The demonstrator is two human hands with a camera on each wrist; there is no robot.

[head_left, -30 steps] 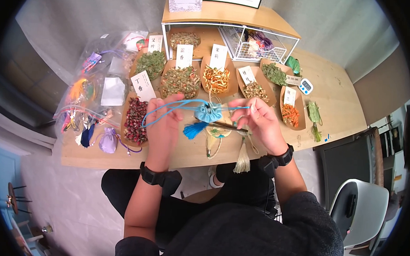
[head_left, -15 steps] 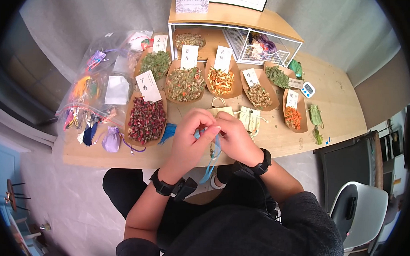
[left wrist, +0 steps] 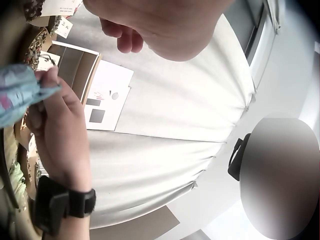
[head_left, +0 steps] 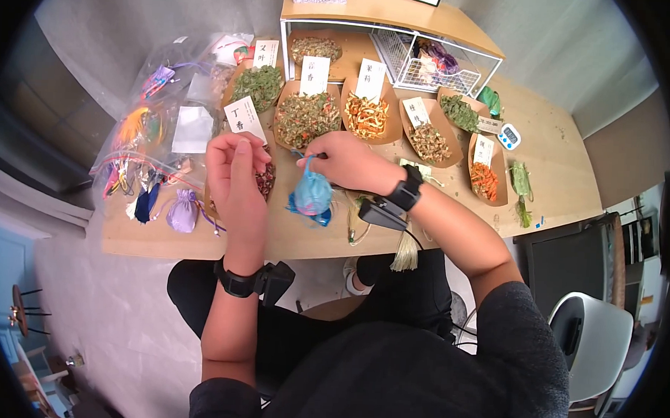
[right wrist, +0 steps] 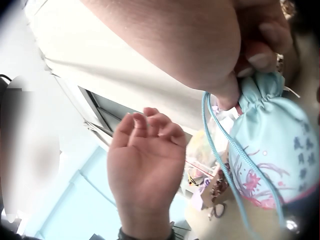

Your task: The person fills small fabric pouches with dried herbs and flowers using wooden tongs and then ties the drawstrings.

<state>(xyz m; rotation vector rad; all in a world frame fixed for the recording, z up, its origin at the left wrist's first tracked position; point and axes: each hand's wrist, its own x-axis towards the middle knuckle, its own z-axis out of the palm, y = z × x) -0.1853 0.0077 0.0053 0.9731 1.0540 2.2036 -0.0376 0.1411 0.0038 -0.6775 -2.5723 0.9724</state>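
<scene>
A light blue drawstring pouch hangs from my right hand, which pinches it by its gathered neck. Printed pink flowers and dark characters show on the pouch in the right wrist view, with pale blue cords looping down beside it. A darker blue tassel is partly hidden behind the pouch. To the left, my left hand is raised with loosely bent fingers and holds nothing. Its palm faces the camera in the right wrist view. Behind it, a tray of dried rosebuds is mostly covered.
Paper trays of dried herbs with label cards stand across the table. A purple pouch and clear plastic bags lie at left. A cream tassel hangs over the front edge. A white timer and wire basket are at right.
My hands first held the blue cords spread apart, then met close together at them. Now the left hand has let go and moved left, while the right holds the pouch up by its neck.
</scene>
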